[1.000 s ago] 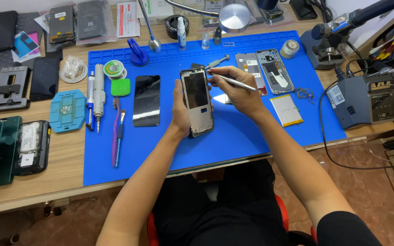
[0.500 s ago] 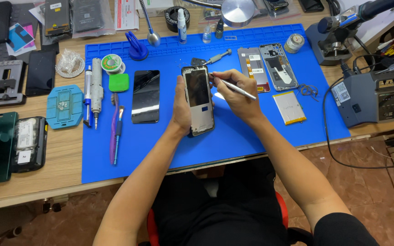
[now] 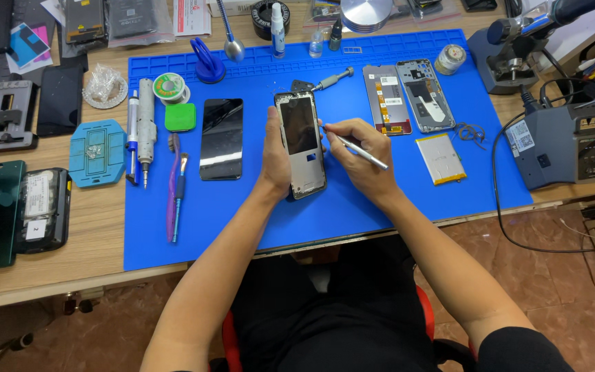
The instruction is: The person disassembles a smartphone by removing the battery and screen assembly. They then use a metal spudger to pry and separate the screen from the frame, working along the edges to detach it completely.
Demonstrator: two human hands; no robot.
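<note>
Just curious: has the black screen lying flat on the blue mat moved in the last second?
No. The black screen lies beside the green pad as before.

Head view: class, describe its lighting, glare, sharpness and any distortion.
Head view: bright, even light with soft, faint shadows; pale glare streaks the loose black glass screen panel on the blue rubber work mat; the left hand, the right hand and the grey phone frame look sharp; the wooden desk edge bows, showing wide-angle distortion.

The right hand has brought the metal tweezers closer to the phone frame, their tip now at its right edge. On the blue mat, the frame held by the left hand stands slightly more upright than before.
</note>
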